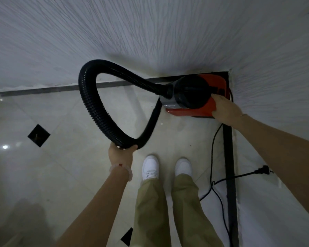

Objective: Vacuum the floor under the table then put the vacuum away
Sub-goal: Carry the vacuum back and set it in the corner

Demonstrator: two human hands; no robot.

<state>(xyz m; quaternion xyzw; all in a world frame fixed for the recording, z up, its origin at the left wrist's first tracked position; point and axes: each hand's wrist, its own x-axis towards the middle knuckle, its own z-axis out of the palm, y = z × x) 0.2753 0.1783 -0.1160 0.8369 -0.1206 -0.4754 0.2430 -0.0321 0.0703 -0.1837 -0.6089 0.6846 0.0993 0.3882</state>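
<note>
Across the left of the frame, pale glossy floor tiles (43,175) with small black diamond insets; one diamond (39,135) lies at mid-left, part of another at the bottom centre. A dark skirting strip (43,90) runs along the foot of the grey textured wall (150,32) filling the top of the frame. Lower centre-left, the left hand (122,155) reaches up from the bottom edge, a pale bracelet (122,169) at the wrist, fingers curled around the black ribbed hose (89,104) at the lowest point of its loop. The hose rises from that grip, arcs high through centre-left, and comes down to plug into the vacuum (194,94) at centre-right. A smooth black tube section runs from the gripped end back up toward the machine, blurred. The vacuum, red body with a black dome top, sits on the floor tucked into the corner where the two walls meet. Below centre, two white shoes (150,167) and olive trousers (150,211) stand on the tiles, toes toward the machine. Right of centre, the right hand (225,110) rests on the near right edge of the vacuum's red body, fingers laid over it; whether they close round the edge cannot be told. A black power cord (212,157) trails from the machine down the right side, and its plug (262,170) lies loose at mid-right.
</note>
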